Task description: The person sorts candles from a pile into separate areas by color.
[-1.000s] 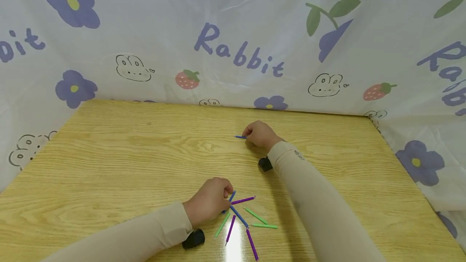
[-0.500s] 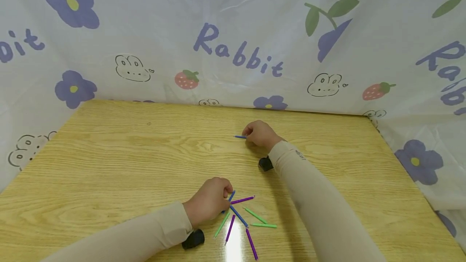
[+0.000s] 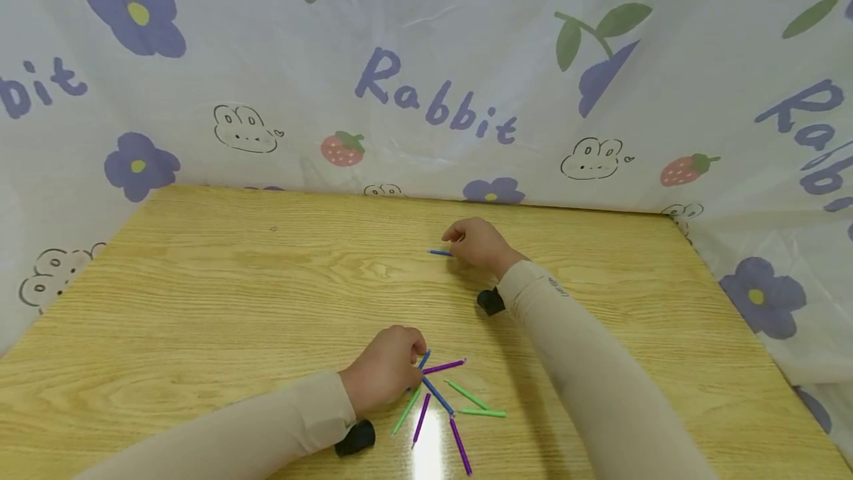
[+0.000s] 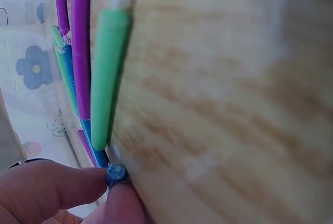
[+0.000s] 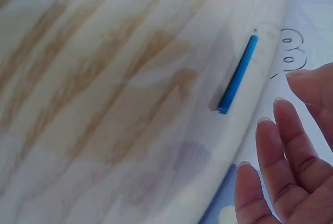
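In the head view my left hand (image 3: pixel 383 369) pinches a blue colored pencil (image 3: pixel 425 358) between thumb and finger, low at the table. Its blunt blue end (image 4: pixel 116 171) shows between the fingertips in the left wrist view. Farther back, my right hand (image 3: pixel 478 244) hovers close over another blue colored pencil (image 3: pixel 440 252). In the right wrist view that blue pencil (image 5: pixel 238 76) lies on the table, apart from the right hand (image 5: pixel 291 167), whose fingers are spread loosely with nothing between them.
Around the left fingertips lie short colored pencils: a purple one (image 3: pixel 444 367), a blue one (image 3: pixel 437 395), green ones (image 3: pixel 483 413) and further purple ones (image 3: pixel 460 447). The wooden table (image 3: pixel 233 280) meets a printed cloth (image 3: pixel 426 21) at its back edge.
My right hand has let go of the far blue colored pencil and lifted slightly, its fingers parting. The pencil stays on the table. The left hand holds its place.
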`<state>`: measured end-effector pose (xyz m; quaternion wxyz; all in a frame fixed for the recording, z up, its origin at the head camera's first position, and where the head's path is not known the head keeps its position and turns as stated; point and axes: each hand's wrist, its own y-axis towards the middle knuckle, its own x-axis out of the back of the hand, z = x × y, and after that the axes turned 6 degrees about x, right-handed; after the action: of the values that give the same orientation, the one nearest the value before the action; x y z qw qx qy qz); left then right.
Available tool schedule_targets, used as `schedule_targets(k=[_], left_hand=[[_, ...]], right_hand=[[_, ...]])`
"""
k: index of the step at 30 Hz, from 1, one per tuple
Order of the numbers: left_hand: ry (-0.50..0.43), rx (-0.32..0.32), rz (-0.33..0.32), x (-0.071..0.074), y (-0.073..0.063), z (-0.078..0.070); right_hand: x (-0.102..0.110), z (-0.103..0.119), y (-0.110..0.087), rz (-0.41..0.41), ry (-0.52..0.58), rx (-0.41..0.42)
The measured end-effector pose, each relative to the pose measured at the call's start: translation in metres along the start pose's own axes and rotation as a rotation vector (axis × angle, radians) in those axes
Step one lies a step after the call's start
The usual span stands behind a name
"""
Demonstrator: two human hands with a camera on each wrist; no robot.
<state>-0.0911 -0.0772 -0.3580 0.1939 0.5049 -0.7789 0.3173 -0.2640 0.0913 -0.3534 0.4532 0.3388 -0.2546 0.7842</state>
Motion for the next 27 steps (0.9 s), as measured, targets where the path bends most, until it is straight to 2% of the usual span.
schedule_targets(k=[9, 16, 27], left_hand=[[0.038, 0.004, -0.021, -0.002, 0.000, 0.000], [0.068, 0.031, -0.017, -0.003, 0.000, -0.001], [0.110, 0.032, -0.020, -0.004, 0.001, -0.004]], right_hand=[[0.005, 0.012, -0.008, -0.002, 0.016, 0.022], [0.002, 0.014, -0.019, -0.028, 0.026, 0.046], [0.002, 0.024, -0.042, -0.045, -0.044, 0.056]])
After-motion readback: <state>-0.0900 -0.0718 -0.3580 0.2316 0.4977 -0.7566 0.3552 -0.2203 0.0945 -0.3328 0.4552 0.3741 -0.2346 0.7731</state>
